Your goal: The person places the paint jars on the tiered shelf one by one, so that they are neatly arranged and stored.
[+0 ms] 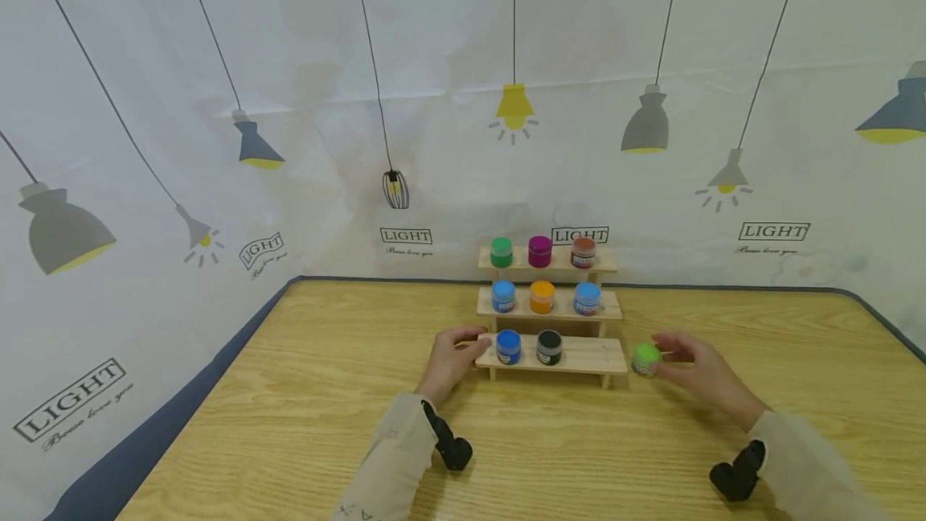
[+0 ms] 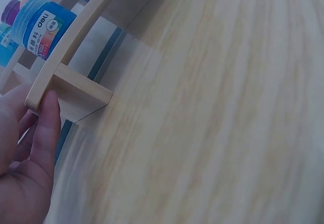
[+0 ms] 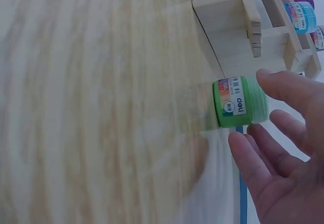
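A three-step wooden display stand (image 1: 579, 352) bears small paint jars. My left hand (image 1: 452, 360) pinches the left end of its lowest step; in the left wrist view, fingers (image 2: 46, 128) lie against the wood beside a blue paint jar (image 2: 43, 27). A light green paint jar (image 1: 646, 359) stands on the table just off the stand's right end. Around it is my right hand (image 1: 690, 368), thumb on one side and fingers on the other. The right wrist view shows a gap between the green jar (image 3: 240, 101) and the fingertips (image 3: 238, 143).
On the lowest step are a blue jar (image 1: 509, 347) and a black jar (image 1: 549, 347). The middle step holds two light blue jars and an orange jar (image 1: 542, 297). Green, purple (image 1: 539, 252) and brownish-red jars stand on top. A lamp-printed cloth (image 1: 463, 38) hangs behind the wooden table (image 1: 325, 376).
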A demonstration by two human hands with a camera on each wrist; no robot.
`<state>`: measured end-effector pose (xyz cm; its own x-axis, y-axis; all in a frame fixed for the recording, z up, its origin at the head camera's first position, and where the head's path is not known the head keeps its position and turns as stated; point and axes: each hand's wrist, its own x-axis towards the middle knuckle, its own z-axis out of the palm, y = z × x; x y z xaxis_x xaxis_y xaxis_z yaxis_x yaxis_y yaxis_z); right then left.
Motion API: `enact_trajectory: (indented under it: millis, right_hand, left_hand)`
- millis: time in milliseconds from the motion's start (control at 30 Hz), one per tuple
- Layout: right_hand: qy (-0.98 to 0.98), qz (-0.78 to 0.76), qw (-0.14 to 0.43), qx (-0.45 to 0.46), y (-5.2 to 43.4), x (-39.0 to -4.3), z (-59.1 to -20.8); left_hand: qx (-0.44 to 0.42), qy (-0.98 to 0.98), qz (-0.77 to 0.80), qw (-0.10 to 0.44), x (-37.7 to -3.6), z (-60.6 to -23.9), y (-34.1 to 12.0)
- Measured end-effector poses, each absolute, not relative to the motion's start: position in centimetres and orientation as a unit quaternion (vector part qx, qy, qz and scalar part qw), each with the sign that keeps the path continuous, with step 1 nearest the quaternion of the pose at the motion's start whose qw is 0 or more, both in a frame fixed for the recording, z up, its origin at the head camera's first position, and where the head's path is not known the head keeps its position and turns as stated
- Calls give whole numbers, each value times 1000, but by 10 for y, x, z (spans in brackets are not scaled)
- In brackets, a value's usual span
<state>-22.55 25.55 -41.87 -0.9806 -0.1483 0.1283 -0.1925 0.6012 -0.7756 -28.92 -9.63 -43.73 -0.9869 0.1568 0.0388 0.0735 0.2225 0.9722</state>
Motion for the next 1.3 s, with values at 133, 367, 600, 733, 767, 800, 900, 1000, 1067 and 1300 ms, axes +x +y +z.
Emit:
enact_trajectory:
  millis: [133, 367, 600, 733, 767, 800, 900, 1000, 1067, 1300]
  right_hand:
    - [-893, 439, 17, 99, 251, -226, -420]
    - [-893, 439, 2, 100, 248, -230, -423]
    - [-887, 450, -21, 101, 249, -233, -423]
    - [-889, 446, -22, 99, 249, -234, -423]
    - [-890, 446, -22, 98, 249, -234, -423]
    - [-890, 445, -22, 98, 249, -234, -423]
    - [-892, 442, -22, 95, 248, -234, -423]
    - [-894, 437, -22, 95, 248, -234, -423]
    - [-897, 432, -22, 94, 248, -234, -423]
    - [-903, 417, -14, 101, 249, -231, -418]
  left_hand:
    - [74, 782, 618, 35, -289, -437, -96]
    - [71, 779, 622, 35, -292, -440, -96]
    - [70, 775, 627, 38, -294, -442, -96]
    - [71, 775, 627, 39, -293, -441, -96]
    - [72, 775, 627, 38, -293, -441, -96]
    - [74, 775, 626, 37, -292, -441, -96]
    - [75, 776, 625, 35, -292, -441, -96]
    - [75, 776, 625, 37, -292, -441, -97]
    - [77, 775, 626, 39, -293, -441, -97]
    - [88, 771, 629, 46, -295, -443, -98]
